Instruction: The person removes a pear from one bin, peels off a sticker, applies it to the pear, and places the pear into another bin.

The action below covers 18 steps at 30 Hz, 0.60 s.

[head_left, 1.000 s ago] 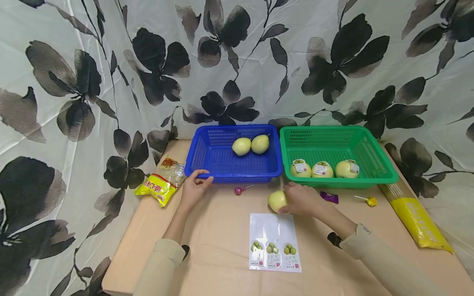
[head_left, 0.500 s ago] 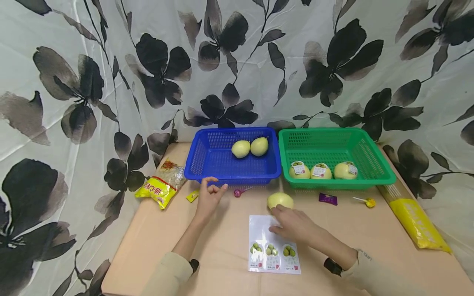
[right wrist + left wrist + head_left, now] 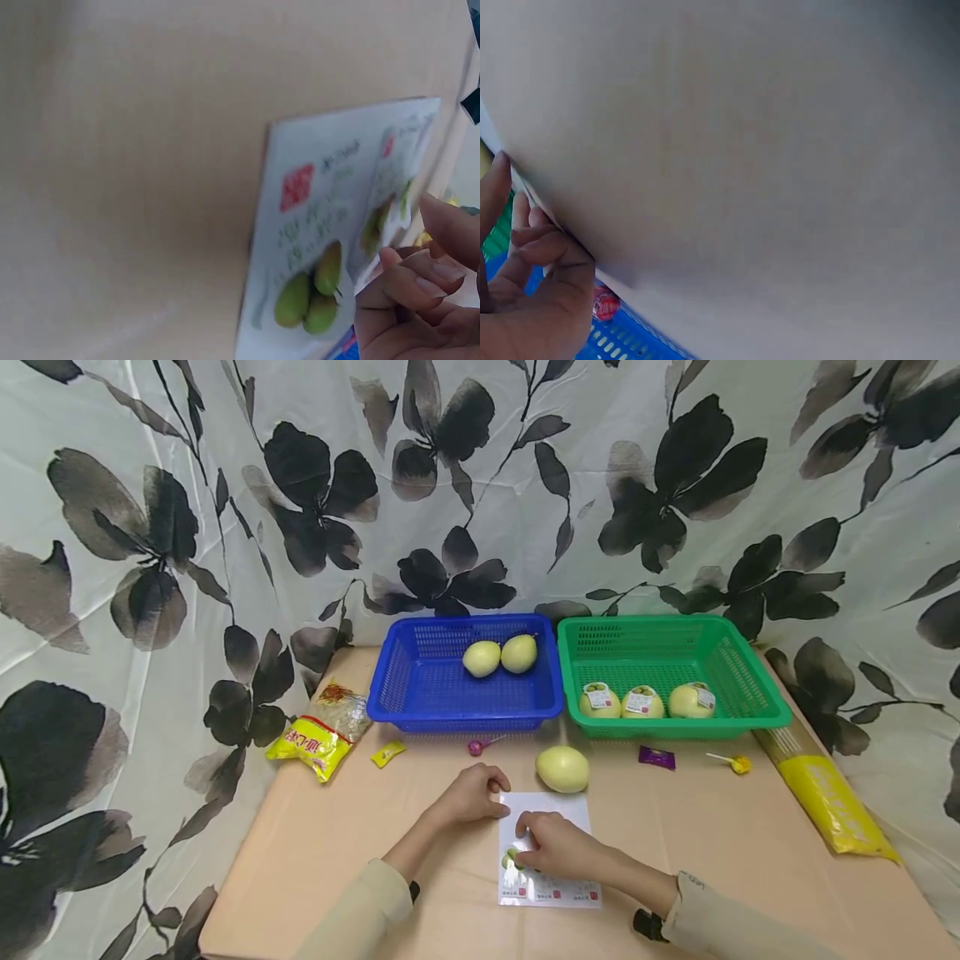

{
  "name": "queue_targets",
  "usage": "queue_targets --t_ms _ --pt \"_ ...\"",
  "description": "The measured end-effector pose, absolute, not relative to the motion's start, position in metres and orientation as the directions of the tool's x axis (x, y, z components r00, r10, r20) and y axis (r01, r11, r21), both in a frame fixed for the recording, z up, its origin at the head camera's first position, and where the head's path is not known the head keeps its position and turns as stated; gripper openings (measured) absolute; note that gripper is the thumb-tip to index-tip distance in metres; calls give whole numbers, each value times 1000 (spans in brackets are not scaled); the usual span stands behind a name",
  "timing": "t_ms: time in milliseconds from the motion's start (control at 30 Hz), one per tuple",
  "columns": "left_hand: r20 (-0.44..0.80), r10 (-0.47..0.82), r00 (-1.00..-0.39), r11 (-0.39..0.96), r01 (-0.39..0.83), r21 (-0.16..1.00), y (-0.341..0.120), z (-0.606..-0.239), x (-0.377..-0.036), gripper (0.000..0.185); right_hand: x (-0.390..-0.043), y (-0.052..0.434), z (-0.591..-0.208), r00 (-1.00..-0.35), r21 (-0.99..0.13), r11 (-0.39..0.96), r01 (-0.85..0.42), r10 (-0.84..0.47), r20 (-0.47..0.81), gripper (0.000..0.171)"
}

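Observation:
A sheet of pear-picture labels point(image 3: 555, 810) lies on the table in the head view. My left hand point(image 3: 468, 795) rests at its upper left corner, thumb touching the edge and a gap between thumb and index finger. Over the lower left label, my right hand point(image 3: 562, 847) has its thumb and index finger apart. In the right wrist view the right hand point(image 3: 420, 292) is close beside the printed labels point(image 3: 307, 292), its other fingers curled. Just beyond the sheet sits a pale yellow-green pear point(image 3: 562, 769), touched by neither hand.
A blue basket point(image 3: 465, 725) holds two plain pears. Beside it, a green basket point(image 3: 675, 727) holds three labelled ones. In front lie a lollipop point(image 3: 476, 747), a yellow candy point(image 3: 387, 753), a purple candy point(image 3: 657, 757) and a yellow lollipop point(image 3: 738, 764). Snack bags point(image 3: 311, 745) and noodles point(image 3: 832, 802) flank them.
The right hand has let go of the pear in front of the baskets and moved down over the label sheet. The left hand has left the blue basket's rim for the sheet's corner.

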<state>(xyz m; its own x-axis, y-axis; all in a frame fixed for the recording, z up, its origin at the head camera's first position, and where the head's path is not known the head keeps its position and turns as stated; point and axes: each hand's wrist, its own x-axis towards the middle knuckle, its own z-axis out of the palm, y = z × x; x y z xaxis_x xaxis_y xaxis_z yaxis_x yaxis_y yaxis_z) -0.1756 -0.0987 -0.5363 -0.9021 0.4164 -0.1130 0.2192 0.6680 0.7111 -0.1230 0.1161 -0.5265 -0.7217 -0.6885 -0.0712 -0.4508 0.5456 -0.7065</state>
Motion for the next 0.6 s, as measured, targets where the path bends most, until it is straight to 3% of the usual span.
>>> queue_targets --t_ms 367,600 --pt "-86 417 -905 678 247 692 -96 -536 -173 33 -123 109 -535 -700 -741 498 -450 -712 -53 16" --pt "-62 447 -893 690 300 659 -94 -536 -172 18 -122 108 -533 -687 -739 483 -470 -725 -36 16"
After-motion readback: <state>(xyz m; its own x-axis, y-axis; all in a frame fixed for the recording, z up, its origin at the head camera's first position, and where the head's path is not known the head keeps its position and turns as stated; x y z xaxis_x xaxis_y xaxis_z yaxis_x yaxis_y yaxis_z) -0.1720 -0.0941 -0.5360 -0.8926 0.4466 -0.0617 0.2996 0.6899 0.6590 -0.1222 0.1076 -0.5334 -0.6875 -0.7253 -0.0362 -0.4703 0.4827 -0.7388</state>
